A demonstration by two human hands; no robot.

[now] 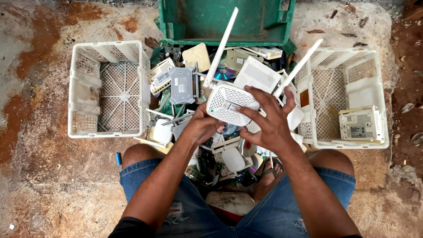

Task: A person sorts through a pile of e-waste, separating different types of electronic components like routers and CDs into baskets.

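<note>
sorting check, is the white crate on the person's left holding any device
No, the left white crate shows only its bare mesh floor, while the right white crate holds one white box-shaped device.

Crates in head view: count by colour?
White crates: 2, the left white crate and the right white crate
Green crate: 1
Total: 3

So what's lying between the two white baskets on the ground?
In the head view, between the left white basket and the right white basket lies a heap of discarded electronics.
</note>
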